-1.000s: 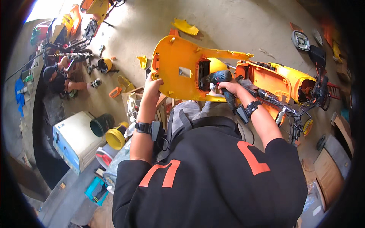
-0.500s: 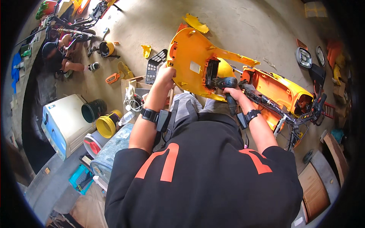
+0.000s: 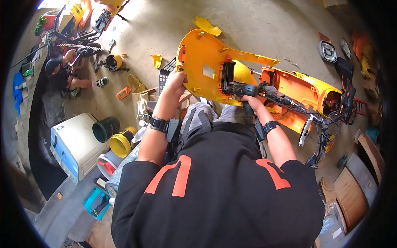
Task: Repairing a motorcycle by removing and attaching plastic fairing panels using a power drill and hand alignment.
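Observation:
A large yellow plastic body panel [image 3: 197,56] is held up in front of me. My left hand [image 3: 177,82] grips its left edge, fingers partly hidden behind it. My right hand [image 3: 252,103] is wrapped round the handle of a dark cordless drill [image 3: 244,89]. The drill points left, its front end at the black rectangular part [image 3: 227,77] set in the panel; the exact contact is hidden. Just right of the drill stands a partly stripped vehicle with a yellow and orange body [image 3: 306,89], bare cables and black handlebars.
On the left another person [image 3: 62,70] sits by a dark frame. Nearer are a white-and-blue box-shaped appliance [image 3: 78,142], a yellow bucket [image 3: 120,142] and a dark bucket [image 3: 104,129]. A loose yellow piece [image 3: 206,27] lies on the floor ahead. Wooden boards [image 3: 351,194] lean at lower right.
The panel and both hands sit slightly further left in view, with the drill still at the black part. The surroundings have shifted a little as my view moved.

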The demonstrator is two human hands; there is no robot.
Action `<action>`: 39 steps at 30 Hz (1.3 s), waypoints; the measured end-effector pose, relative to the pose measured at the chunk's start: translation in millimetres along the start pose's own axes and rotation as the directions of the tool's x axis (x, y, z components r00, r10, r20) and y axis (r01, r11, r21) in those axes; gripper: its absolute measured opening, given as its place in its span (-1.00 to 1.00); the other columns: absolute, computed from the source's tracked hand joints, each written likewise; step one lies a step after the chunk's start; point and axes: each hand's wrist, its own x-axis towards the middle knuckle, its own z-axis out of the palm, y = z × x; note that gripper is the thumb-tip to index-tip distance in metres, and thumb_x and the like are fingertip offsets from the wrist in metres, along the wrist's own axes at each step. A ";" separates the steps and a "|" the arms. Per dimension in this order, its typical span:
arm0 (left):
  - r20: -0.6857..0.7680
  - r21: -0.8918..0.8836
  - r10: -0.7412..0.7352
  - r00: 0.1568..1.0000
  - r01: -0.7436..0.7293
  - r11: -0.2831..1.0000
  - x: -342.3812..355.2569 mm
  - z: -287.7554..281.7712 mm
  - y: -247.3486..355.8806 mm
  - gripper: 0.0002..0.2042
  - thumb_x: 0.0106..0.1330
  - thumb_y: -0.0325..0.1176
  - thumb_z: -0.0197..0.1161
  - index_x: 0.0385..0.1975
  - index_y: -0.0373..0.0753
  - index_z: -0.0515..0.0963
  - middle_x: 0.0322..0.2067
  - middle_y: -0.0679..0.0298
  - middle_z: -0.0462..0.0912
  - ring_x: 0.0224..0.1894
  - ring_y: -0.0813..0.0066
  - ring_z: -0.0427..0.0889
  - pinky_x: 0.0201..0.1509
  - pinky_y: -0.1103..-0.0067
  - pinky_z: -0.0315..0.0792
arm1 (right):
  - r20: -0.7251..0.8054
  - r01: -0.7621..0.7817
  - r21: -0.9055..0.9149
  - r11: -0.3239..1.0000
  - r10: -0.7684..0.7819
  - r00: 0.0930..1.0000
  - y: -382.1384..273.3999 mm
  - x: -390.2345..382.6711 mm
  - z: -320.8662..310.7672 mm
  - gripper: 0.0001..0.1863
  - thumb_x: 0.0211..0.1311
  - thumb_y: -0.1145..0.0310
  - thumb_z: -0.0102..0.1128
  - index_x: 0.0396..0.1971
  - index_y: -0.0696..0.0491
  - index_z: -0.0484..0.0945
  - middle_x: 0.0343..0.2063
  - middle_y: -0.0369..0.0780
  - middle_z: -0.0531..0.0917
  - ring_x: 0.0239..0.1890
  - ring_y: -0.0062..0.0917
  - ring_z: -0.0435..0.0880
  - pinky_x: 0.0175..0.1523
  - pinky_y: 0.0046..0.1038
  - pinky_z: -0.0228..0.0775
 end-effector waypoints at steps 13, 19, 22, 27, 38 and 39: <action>0.007 0.012 -0.010 1.000 0.010 1.000 6.1 -3.8 -1.9 -0.37 -0.19 -0.74 -0.17 0.05 -0.30 0.38 -0.17 0.15 0.49 -0.13 0.18 0.57 -0.16 0.44 0.52 | -0.090 0.052 -0.015 0.999 -0.053 0.995 6.4 -8.9 5.6 -0.79 0.05 0.34 0.21 -0.36 0.14 0.61 -0.60 -0.28 0.59 -0.58 -0.58 0.57 -0.42 -0.54 0.42; 0.006 0.028 -0.006 1.000 0.006 1.000 6.9 -3.6 -1.5 -0.34 -0.20 -0.74 -0.18 0.08 -0.32 0.35 -0.12 0.10 0.49 -0.07 0.10 0.56 -0.08 0.35 0.53 | -0.030 0.034 0.064 0.997 -0.032 0.999 2.5 -8.3 -0.6 -0.81 0.05 0.34 0.18 -0.37 0.13 0.61 -0.58 -0.26 0.61 -0.59 -0.57 0.57 -0.43 -0.53 0.43; 0.016 0.036 -0.009 1.000 0.008 0.999 6.9 -3.4 -1.4 -0.33 -0.20 -0.74 -0.17 0.10 -0.34 0.34 -0.09 0.06 0.49 -0.03 0.04 0.55 -0.04 0.31 0.52 | -0.018 0.033 0.024 0.999 -0.032 0.999 4.6 -4.4 -0.7 -0.82 0.06 0.35 0.15 -0.38 0.12 0.60 -0.57 -0.26 0.61 -0.58 -0.58 0.57 -0.41 -0.55 0.42; -0.012 0.028 -0.022 1.000 0.022 0.999 -0.2 2.2 2.1 -0.35 -0.21 -0.74 -0.17 0.07 -0.37 0.35 -0.12 0.06 0.49 -0.09 0.05 0.56 -0.09 0.34 0.54 | -0.053 0.064 0.012 0.998 -0.064 0.997 -0.7 -9.6 5.1 -0.81 0.01 0.41 0.15 -0.35 0.12 0.60 -0.53 -0.26 0.62 -0.57 -0.59 0.59 -0.39 -0.53 0.47; -0.045 0.018 -0.053 0.998 0.054 0.998 11.8 -7.5 -4.3 -0.44 -0.19 -0.73 -0.16 -0.03 -0.42 0.41 -0.23 0.11 0.51 -0.26 0.22 0.58 -0.32 0.53 0.49 | 0.027 -0.086 0.177 0.980 0.082 0.996 -5.4 9.3 -14.3 -0.83 0.00 0.39 0.18 -0.41 0.16 0.59 -0.56 -0.22 0.63 -0.59 -0.54 0.59 -0.42 -0.48 0.50; -0.036 0.004 -0.045 0.998 0.046 0.999 12.5 -8.6 -5.0 -0.44 -0.19 -0.73 -0.16 -0.04 -0.42 0.41 -0.24 0.12 0.51 -0.27 0.23 0.58 -0.32 0.55 0.48 | 0.010 -0.063 0.130 0.989 0.062 0.998 -6.3 9.4 -12.6 -0.84 -0.01 0.41 0.20 -0.43 0.17 0.59 -0.58 -0.23 0.62 -0.61 -0.53 0.59 -0.44 -0.48 0.49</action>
